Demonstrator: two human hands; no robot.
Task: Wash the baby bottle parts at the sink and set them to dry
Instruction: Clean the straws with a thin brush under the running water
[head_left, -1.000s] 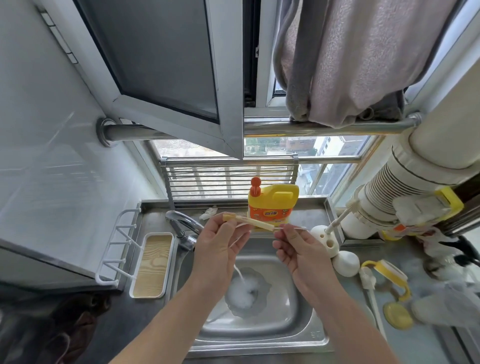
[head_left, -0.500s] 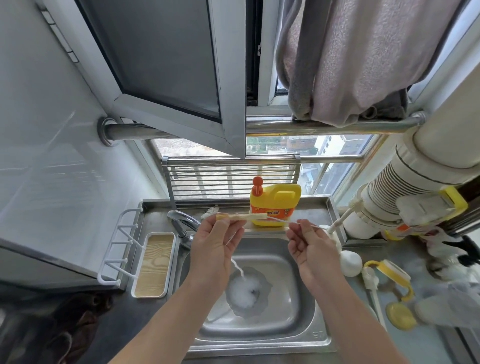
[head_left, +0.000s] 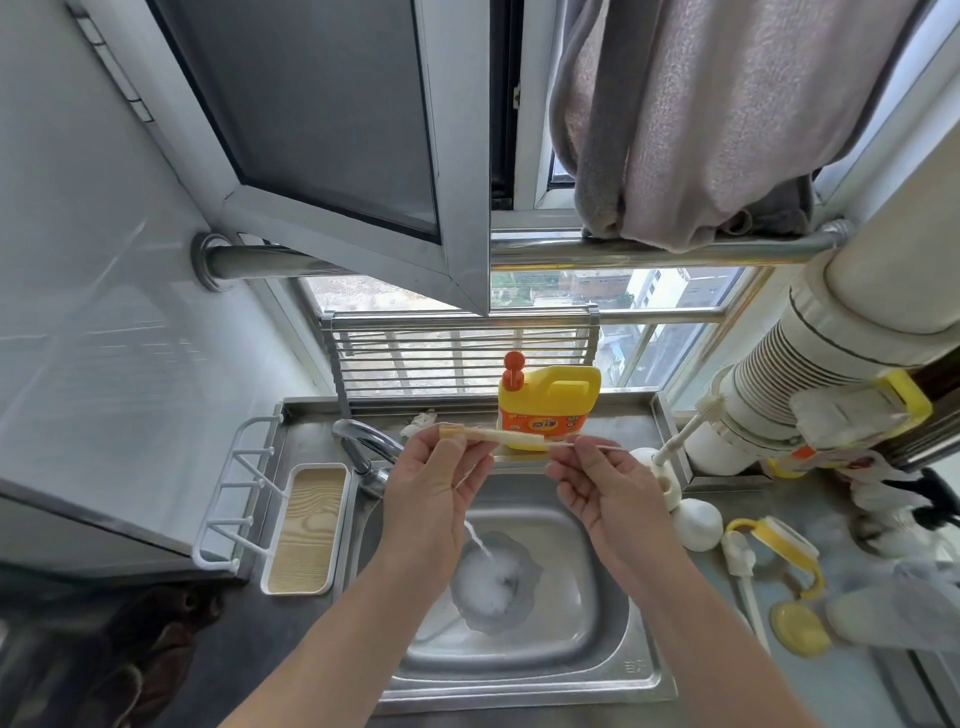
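1. At far left the white drying rack (head_left: 244, 499) with its wood-grain tray stands beside the sink (head_left: 524, 670), with nothing set on it; judged from that, the drying step has not begun.
2. The faucet (head_left: 363, 447) runs a thin stream into the basin, splashing at the drain, below both hands.
3. The left hand (head_left: 436, 499) pinches the thick end of the pale straw (head_left: 498, 435) between thumb and fingertips, the other fingers loosely curled. It sits a little higher than a second ago, with the straw now level instead of tilted.
4. The yellow detergent jug (head_left: 548, 405) stands on the ledge just behind the straw.
5. The right hand (head_left: 602, 493) pinches a thin brush wire (head_left: 587, 446) that enters the straw's end. It has drawn away rightward, so more wire shows: probably a pull stroke in scrubbing the bore.
6. On the tabletop (head_left: 862, 680) at right wait a yellow-handled collar (head_left: 779, 545) and a yellow disc (head_left: 800, 626).
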